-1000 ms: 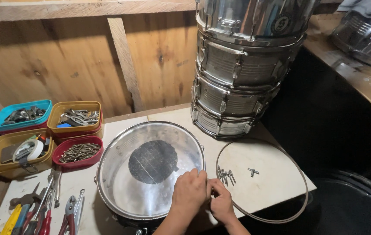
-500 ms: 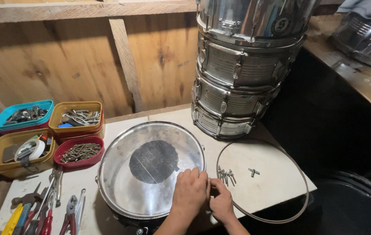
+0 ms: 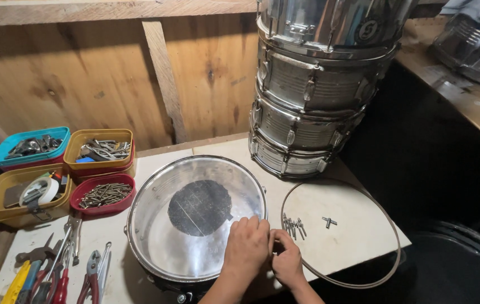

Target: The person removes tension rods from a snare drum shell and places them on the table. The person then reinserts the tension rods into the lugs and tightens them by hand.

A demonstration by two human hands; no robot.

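Snare drum (image 3: 195, 217) lies on the worktop (image 3: 358, 231) with its metal hoop (image 3: 389, 225) off and tension rods (image 3: 294, 226) loose beside, while both hands (image 3: 265, 253), close together, pinch its near rim.

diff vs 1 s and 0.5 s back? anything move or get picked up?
No visible change. Both hands, left hand and right hand, stay at the near rim of the snare drum. The loose hoop, the screws, the trays and the drum stack lie as before.
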